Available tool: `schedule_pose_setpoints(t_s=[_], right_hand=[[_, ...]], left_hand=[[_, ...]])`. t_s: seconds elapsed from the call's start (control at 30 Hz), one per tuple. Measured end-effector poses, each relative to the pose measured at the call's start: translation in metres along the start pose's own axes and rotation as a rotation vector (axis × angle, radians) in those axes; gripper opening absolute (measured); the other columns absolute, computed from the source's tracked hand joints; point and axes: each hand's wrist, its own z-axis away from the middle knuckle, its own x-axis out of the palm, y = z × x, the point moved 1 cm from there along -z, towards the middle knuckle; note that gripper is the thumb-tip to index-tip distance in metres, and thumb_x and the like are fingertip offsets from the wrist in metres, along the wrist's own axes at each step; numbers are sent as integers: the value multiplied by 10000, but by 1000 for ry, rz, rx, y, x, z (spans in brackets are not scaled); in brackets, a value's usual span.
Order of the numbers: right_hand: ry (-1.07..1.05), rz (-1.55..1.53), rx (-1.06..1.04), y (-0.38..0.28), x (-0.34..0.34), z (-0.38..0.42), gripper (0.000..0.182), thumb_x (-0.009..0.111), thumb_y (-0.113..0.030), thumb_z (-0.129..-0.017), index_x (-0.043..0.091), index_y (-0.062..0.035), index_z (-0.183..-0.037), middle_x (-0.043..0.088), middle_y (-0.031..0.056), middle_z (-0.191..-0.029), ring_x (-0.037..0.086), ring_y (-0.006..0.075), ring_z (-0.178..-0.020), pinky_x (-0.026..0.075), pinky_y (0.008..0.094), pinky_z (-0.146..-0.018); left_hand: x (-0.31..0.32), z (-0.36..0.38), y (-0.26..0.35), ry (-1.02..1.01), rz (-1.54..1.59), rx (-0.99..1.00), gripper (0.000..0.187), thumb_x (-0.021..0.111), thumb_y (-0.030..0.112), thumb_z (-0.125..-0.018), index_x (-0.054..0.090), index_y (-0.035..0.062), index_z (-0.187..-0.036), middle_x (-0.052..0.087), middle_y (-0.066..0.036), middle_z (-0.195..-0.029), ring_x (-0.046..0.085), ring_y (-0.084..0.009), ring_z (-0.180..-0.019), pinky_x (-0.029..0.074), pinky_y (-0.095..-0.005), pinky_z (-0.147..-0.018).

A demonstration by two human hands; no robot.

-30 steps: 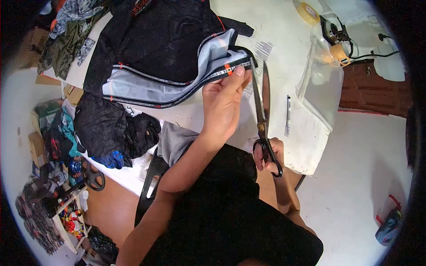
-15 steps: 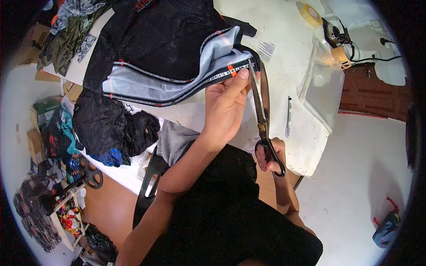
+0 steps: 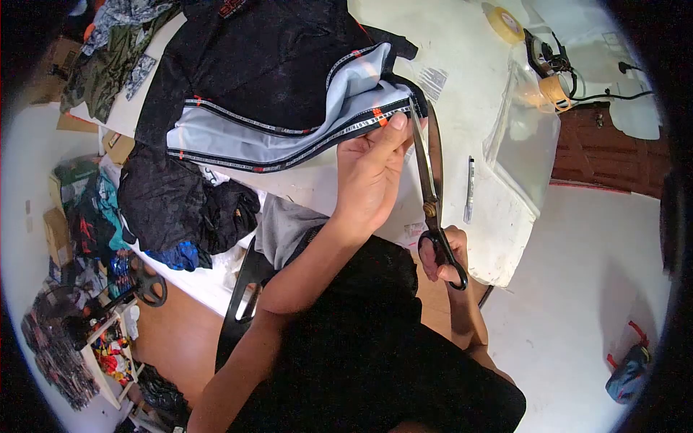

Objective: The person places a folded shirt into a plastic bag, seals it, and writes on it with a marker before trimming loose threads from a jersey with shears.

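Observation:
A black garment [image 3: 253, 65] lies across the white table, its near opening showing a pale grey inside [image 3: 249, 137] and edges bound with black-and-white lettered tape with orange marks. My left hand [image 3: 369, 177] pinches the right end of that taped edge between thumb and fingers, lifting it off the table. In my right hand [image 3: 446, 256] are large scissors [image 3: 430, 206] with black handles, fingers through the loops. Their blades point away from me and stand slightly apart, tips beside the taped edge, just right of my left fingertips. Whether fabric lies between the blades is hard to tell.
On the white table [image 3: 447, 22] are a marker [image 3: 470, 189], tape rolls [image 3: 504, 24], a clear plastic sheet [image 3: 523, 144] and a dark appliance with a cord [image 3: 545, 58]. Crumpled black clothes [image 3: 170, 198] lie at left. A grey cloth [image 3: 285, 231] hangs near my lap.
Both hands and the scissors have shifted slightly to the right. The scissor tips sit a little farther right beside the taped edge; the hold on the garment is unchanged.

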Motion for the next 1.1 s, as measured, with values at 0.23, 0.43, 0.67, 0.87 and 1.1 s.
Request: schedule_pose_setpoints(t_s=[0.23, 0.43, 0.67, 0.87, 1.1], right_hand=[[-13, 52, 25, 2, -4, 4, 411, 759, -386, -641, 529, -49, -590, 515, 7, -498, 473, 95, -412, 311, 221, -393], [-30, 75, 23, 3, -6, 6, 386, 743, -374, -627, 524, -59, -592, 513, 6, -493, 474, 99, -408, 318, 223, -394], [-42, 23, 16, 2, -2, 3, 452, 753, -438, -635, 514, -56, -589, 503, 8, -482, 476, 100, -389, 327, 217, -373], [-34, -71, 56, 0, 1, -3, 491, 771, -453, -637, 490, -51, -600, 487, 9, -469, 478, 94, -378, 328, 202, -354], [-35, -205, 31, -2, 5, -5, 506, 788, -435, -652, 476, -38, -616, 478, 16, -465, 451, 88, -340, 339, 203, -313]], left_hand=[[0, -2, 2, 4, -36, 12, 130, 533, 84, -924, 627, 44, -1004, 633, -131, -1098, 591, -194, -1057, 437, -363, -979], [0, -2, 1, 12, -9, 26, 144, 522, 76, -928, 616, 12, -1015, 623, -165, -1097, 597, -201, -1044, 447, -357, -988], [-4, -1, 0, -2, -33, 22, 167, 506, 72, -934, 604, 0, -1048, 614, -160, -1114, 589, -206, -1061, 445, -366, -990], [0, 1, 0, 2, -18, 9, 165, 510, 81, -934, 608, 17, -1051, 620, -147, -1108, 590, -202, -1047, 447, -350, -967], [1, 2, 2, -1, 18, -33, 120, 558, 48, -907, 634, 50, -1000, 668, -57, -974, 619, -135, -941, 475, -351, -929]])
